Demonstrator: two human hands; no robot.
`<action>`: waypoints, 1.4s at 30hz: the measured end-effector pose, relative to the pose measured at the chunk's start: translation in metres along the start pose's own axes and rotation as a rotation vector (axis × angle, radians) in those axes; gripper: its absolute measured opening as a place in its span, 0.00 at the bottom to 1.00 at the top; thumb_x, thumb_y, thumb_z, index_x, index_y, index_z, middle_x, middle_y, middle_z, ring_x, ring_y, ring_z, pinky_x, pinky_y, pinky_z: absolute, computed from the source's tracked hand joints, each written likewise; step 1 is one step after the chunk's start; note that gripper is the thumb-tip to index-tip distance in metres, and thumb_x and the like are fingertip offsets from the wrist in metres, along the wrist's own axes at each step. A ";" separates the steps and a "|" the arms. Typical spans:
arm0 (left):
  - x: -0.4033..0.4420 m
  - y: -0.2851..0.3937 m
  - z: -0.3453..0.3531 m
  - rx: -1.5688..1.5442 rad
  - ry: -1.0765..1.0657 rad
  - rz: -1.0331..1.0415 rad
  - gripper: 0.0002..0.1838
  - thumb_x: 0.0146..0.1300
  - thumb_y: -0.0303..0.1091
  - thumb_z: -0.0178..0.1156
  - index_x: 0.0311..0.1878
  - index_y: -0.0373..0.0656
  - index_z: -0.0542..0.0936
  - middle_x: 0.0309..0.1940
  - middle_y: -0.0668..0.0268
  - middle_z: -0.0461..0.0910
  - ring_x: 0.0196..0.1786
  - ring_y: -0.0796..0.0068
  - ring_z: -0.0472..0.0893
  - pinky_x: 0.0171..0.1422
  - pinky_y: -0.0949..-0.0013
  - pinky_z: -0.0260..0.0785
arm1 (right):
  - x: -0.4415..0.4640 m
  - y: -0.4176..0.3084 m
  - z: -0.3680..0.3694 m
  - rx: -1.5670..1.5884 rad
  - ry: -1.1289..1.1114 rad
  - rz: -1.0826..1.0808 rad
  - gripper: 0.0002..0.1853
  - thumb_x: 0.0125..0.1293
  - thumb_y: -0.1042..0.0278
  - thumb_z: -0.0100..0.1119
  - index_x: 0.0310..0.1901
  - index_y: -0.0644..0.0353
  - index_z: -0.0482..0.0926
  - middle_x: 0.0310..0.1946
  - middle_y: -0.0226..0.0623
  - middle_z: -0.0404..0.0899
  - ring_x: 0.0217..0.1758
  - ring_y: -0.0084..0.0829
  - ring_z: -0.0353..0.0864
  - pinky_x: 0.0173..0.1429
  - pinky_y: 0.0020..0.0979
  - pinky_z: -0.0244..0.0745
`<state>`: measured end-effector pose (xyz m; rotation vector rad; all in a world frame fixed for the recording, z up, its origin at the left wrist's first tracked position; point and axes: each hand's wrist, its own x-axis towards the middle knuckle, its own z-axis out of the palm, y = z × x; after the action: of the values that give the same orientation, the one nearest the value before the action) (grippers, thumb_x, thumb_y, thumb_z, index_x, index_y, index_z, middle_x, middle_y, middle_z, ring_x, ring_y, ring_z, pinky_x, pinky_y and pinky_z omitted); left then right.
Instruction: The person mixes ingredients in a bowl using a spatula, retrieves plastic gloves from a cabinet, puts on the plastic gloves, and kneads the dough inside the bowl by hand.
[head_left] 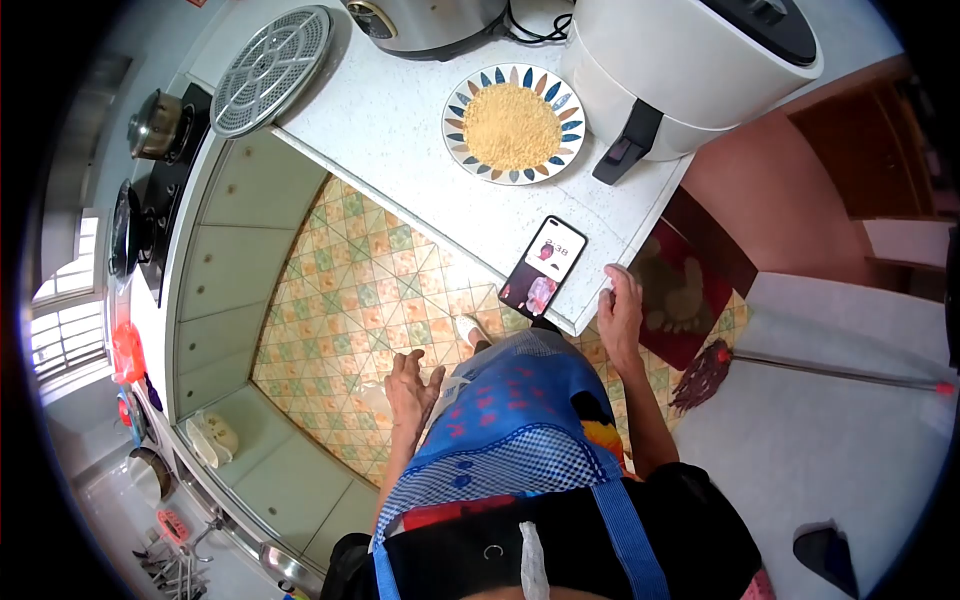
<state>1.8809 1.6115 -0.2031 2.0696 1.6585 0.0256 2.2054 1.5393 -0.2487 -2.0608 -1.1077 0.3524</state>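
My left hand [408, 392] hangs over the tiled floor beside the blue checked apron [505, 420], its fingers apart and holding nothing. My right hand [620, 308] is by the right edge of the white counter [420, 190], fingers loosely bent and apart, with nothing visible in it. Whether its fingertips touch the counter edge I cannot tell. Left of that hand, a phone [545, 265] with a lit screen lies at the counter's corner. Farther back, a plate with a leaf-patterned rim [455, 125] bears a heap of yellowish crumbs [512, 127].
A white air fryer [680, 75] stands right of the plate, its black handle [630, 145] jutting forward. Behind are a steel cooker [425, 20] and a round grey rack [272, 72]. A stove with pots [155, 125] lies left; a mop [705, 375] rests at right.
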 end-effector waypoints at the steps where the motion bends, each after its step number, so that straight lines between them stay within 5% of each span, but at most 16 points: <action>1: -0.001 -0.001 0.000 -0.001 -0.001 -0.001 0.23 0.51 0.42 0.66 0.47 0.39 0.77 0.34 0.56 0.75 0.37 0.57 0.78 0.41 0.58 0.70 | 0.000 0.001 0.000 -0.001 -0.001 0.000 0.18 0.59 0.81 0.48 0.53 0.64 0.70 0.52 0.45 0.73 0.52 0.45 0.71 0.56 0.40 0.66; 19: 0.014 0.034 0.009 -0.126 0.022 0.046 0.20 0.51 0.37 0.66 0.46 0.38 0.78 0.34 0.58 0.74 0.33 0.57 0.76 0.43 0.58 0.65 | 0.005 0.002 -0.010 0.031 -0.058 0.014 0.19 0.58 0.81 0.49 0.53 0.65 0.70 0.51 0.45 0.72 0.53 0.46 0.69 0.57 0.40 0.65; 24: 0.056 0.101 0.007 0.131 0.252 0.418 0.26 0.47 0.47 0.68 0.43 0.36 0.77 0.34 0.58 0.71 0.37 0.59 0.73 0.41 0.57 0.62 | 0.005 0.005 -0.011 -0.015 -0.070 -0.002 0.20 0.58 0.81 0.51 0.53 0.64 0.71 0.52 0.43 0.73 0.49 0.41 0.71 0.53 0.35 0.68; 29: 0.093 0.168 0.038 0.162 0.144 0.400 0.43 0.35 0.58 0.71 0.51 0.37 0.72 0.37 0.57 0.67 0.40 0.59 0.69 0.46 0.56 0.59 | 0.005 0.002 -0.020 0.072 -0.128 0.030 0.19 0.59 0.80 0.50 0.54 0.64 0.69 0.52 0.46 0.71 0.55 0.47 0.68 0.59 0.41 0.63; 42: 0.099 0.194 0.075 0.131 0.259 0.323 0.41 0.36 0.52 0.69 0.51 0.33 0.71 0.40 0.55 0.66 0.42 0.56 0.67 0.47 0.56 0.57 | 0.006 0.009 -0.024 0.147 -0.191 0.052 0.22 0.58 0.80 0.52 0.56 0.63 0.66 0.54 0.47 0.69 0.57 0.47 0.67 0.61 0.41 0.63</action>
<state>2.1078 1.6478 -0.2231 2.5040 1.4795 0.3111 2.2275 1.5294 -0.2389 -1.9595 -1.1061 0.6484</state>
